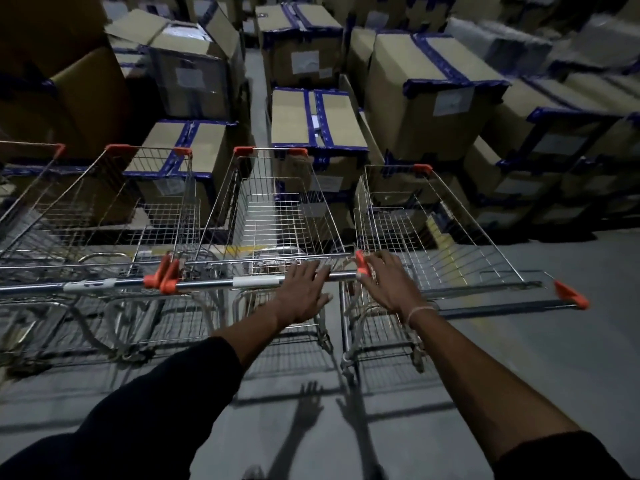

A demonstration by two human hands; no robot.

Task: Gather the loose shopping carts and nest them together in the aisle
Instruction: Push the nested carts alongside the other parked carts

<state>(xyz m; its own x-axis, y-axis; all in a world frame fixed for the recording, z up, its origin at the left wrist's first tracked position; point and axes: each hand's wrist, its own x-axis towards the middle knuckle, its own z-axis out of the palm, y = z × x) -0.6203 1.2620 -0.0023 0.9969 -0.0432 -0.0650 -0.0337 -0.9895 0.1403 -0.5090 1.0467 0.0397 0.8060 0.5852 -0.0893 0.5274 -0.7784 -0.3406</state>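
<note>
Left hand (304,292) lay flat, fingers straight, on the middle cart's handle (256,281); right hand (388,285) rested spread at the right cart (433,230) (gripping nothing). Open floor (571,358) lay rightward.

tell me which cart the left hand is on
The middle cart: the left hand lies flat on its handle bar, unlike the left cart and right cart.

Place: warehouse or shop stockroom
Evidence: stacked cardboard boxes (429,95) sealed with blue tape, wire shopping carts (277,216) in row, grey concrete floor (571,341), dim light
</note>
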